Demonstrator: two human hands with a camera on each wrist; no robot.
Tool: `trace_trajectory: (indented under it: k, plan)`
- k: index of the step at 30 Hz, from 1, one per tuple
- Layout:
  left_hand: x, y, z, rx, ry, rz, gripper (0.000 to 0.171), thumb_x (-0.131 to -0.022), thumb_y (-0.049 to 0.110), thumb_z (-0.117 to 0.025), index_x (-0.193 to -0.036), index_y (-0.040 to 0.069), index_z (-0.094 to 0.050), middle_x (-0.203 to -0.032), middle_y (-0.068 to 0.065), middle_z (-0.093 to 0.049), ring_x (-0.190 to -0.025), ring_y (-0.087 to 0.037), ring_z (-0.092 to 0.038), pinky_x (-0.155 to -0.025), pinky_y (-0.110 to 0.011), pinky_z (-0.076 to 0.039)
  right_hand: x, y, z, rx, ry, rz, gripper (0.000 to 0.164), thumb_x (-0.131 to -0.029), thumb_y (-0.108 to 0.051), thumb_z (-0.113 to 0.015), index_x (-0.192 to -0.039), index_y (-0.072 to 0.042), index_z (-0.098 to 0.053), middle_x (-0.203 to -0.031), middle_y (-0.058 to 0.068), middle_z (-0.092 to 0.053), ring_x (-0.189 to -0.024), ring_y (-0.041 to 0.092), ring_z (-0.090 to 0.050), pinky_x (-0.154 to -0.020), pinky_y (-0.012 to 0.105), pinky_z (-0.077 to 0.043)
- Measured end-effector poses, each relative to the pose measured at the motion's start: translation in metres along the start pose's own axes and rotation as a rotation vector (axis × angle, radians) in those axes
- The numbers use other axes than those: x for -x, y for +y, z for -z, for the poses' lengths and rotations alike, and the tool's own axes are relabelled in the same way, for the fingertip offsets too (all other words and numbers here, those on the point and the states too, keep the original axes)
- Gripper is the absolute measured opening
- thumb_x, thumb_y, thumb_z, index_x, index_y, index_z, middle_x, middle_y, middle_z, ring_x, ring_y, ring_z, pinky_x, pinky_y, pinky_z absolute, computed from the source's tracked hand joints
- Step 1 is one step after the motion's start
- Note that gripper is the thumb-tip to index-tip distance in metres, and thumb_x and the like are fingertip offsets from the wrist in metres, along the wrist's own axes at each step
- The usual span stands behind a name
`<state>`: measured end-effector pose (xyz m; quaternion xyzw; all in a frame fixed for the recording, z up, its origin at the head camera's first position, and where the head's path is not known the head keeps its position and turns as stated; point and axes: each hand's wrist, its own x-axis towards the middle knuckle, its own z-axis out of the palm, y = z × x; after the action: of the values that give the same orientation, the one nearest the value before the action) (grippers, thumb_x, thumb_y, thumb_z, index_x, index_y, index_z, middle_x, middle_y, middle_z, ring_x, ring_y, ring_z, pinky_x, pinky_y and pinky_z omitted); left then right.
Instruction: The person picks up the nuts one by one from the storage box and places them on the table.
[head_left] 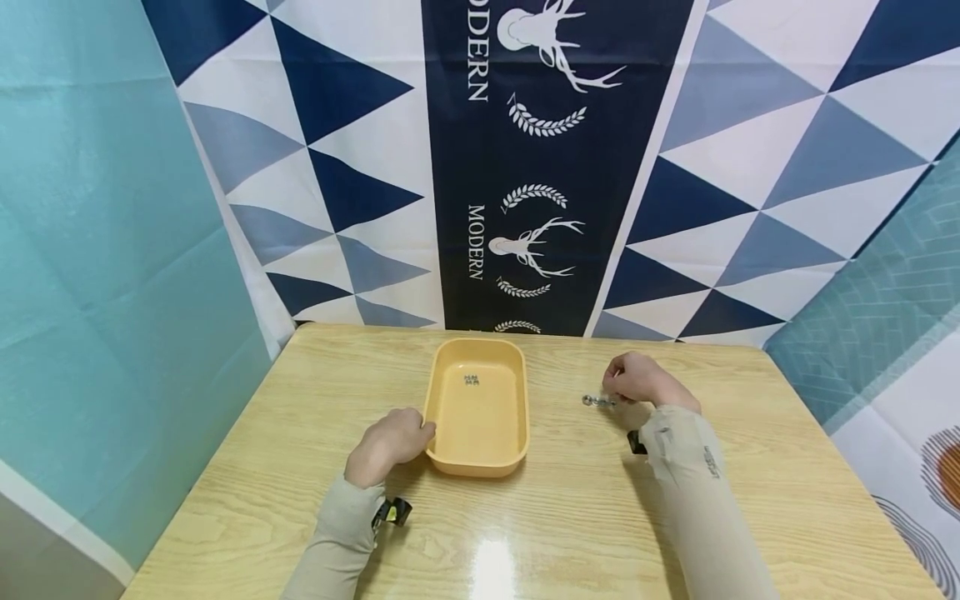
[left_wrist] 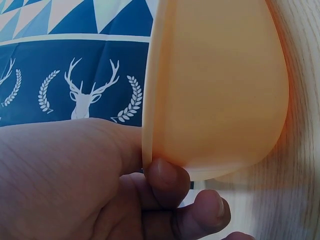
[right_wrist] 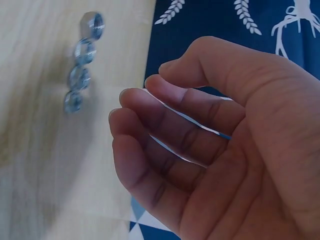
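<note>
Likely a reach for the nuts (right_wrist: pixel 79 77), tray (head_left: pixel 480 425) steadied
Left hand (head_left: pixel 388 442) pinches the rim (left_wrist: pixel 151 90); right hand (head_left: pixel 645 383), loosely curled, seems empty beside the row on the table (head_left: pixel 585 500); lifting one calls for a fingertip pinch

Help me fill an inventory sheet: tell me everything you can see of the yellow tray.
The yellow tray is a shallow, open rectangle with rounded corners, warm orange-yellow, smooth and plastic-looking, with a thin rim. It sits upright on the wood-look tabletop, its long sides running away from the person. A cluster of greyish shapes shows towards the far end of its floor, too small to identify. The left hand has its grip on the rim by the near left corner.
</note>
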<state>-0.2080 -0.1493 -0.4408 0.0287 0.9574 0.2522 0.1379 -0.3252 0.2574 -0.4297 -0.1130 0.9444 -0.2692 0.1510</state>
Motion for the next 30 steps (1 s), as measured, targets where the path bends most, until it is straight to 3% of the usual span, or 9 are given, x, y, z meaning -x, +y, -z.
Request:
trace_trajectory:
  k: [15,22,30]
  plan:
    - [0.000,-0.003,-0.002,-0.009,0.012,0.002,0.043,-0.104,0.028,-0.046,-0.063,0.015,-0.047,-0.058,0.000,-0.043,-0.050,-0.014,-0.036,-0.049,-0.028,-0.031,-0.012,-0.028,0.005,-0.008,0.038,0.037,0.024,-0.096,-0.021,-0.060,-0.106,-0.001,-0.068,-0.091,0.020,-0.070,-0.068,0.021,-0.060,-0.063,0.031,-0.049]
    - [0.001,-0.001,0.000,-0.015,0.023,0.007,0.042,-0.104,0.029,-0.048,-0.065,0.014,-0.049,-0.061,-0.001,-0.044,-0.053,-0.015,-0.039,-0.050,-0.029,-0.032,-0.018,-0.046,0.005,0.049,0.064,0.071,0.022,-0.094,-0.022,-0.062,-0.103,-0.004,-0.071,-0.085,0.016,-0.071,-0.064,0.017,-0.061,-0.062,0.031,-0.050]
    - [0.001,0.002,0.003,-0.015,0.020,0.050,0.041,-0.104,0.040,-0.054,-0.077,0.010,-0.059,-0.066,-0.002,-0.048,-0.058,-0.017,-0.047,-0.052,-0.031,-0.037,-0.022,-0.057,-0.002,0.057,0.083,0.091,0.022,-0.093,-0.022,-0.064,-0.103,-0.004,-0.071,-0.080,0.011,-0.070,-0.064,0.017,-0.062,-0.063,0.030,-0.050]
